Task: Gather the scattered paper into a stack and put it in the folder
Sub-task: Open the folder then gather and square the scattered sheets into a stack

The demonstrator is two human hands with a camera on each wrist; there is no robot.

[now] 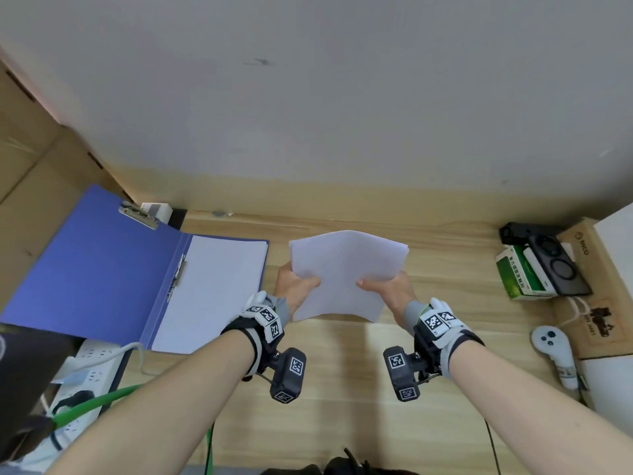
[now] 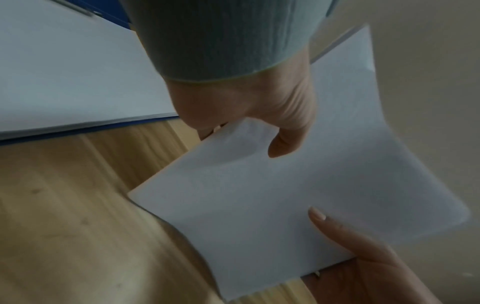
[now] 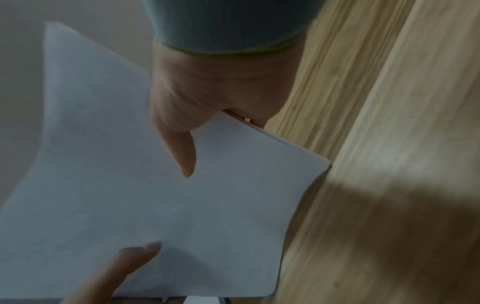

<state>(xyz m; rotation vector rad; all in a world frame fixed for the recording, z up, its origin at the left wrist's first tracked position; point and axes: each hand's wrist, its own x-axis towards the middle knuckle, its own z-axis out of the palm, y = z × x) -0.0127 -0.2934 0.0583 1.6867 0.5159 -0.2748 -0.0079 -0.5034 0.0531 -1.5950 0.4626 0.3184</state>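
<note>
A stack of white paper [image 1: 344, 272] is held above the wooden table [image 1: 342, 371], its far end curling upward. My left hand [image 1: 296, 284] grips its left edge, thumb on top. My right hand [image 1: 385, 286] grips its right edge the same way. In the left wrist view the left hand [image 2: 249, 115] pinches the paper stack [image 2: 298, 195], and the right thumb lies on the lower edge. The right wrist view shows the right hand [image 3: 202, 107] pinching the paper stack [image 3: 130, 195]. An open blue folder [image 1: 102, 265] lies at the left, with white sheets [image 1: 212, 289] on its right half.
A white power strip [image 1: 85, 378] with a green cable [image 1: 99, 402] lies at the front left. At the right stand a green box [image 1: 520, 275], a black device [image 1: 555, 265], a white controller [image 1: 555, 351] and a cardboard box [image 1: 596, 289]. A wall runs behind the table.
</note>
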